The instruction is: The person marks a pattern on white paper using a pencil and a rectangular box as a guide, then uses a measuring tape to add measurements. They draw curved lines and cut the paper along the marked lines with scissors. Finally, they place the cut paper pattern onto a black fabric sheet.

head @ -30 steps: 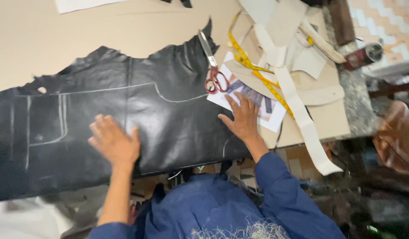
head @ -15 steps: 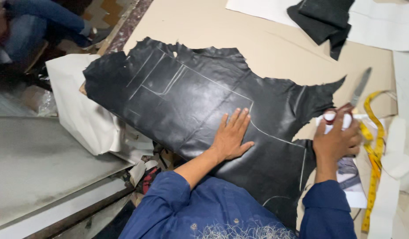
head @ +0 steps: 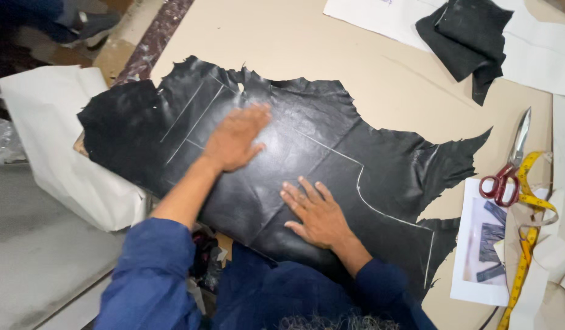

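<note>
1. Black leather hide [head: 331, 165], ragged at its edges and marked with pale chalk lines, lies spread flat on the beige table [head: 319, 43], its left end hanging over the table's edge.
2. Left hand [head: 233, 139] reaches forward on an outstretched arm, palm down, fingers together and extended, pressed flat on the hide's upper left part beside the chalk lines; it grips nothing.
3. Right hand [head: 317, 212] lies nearer the body with the wrist bent, palm down, fingers spread apart on the hide's middle; it too is open and holds nothing.
4. Both arms wear blue sleeves [head: 151, 278].
5. Red-handled scissors [head: 508, 168] lie closed to the right, well apart from both hands, their handles resting on a white printed sheet [head: 478, 269] that shows small dark pictures.
6. Yellow measuring tape [head: 527, 232] loops beside the scissors and trails down toward the table's edge.
7. Folded black leather scrap [head: 469, 36] sits at the far right, partly on large white paper [head: 539, 55].
8. White paper [head: 56, 146] hangs off the table's left side, under the hide's end.
</note>
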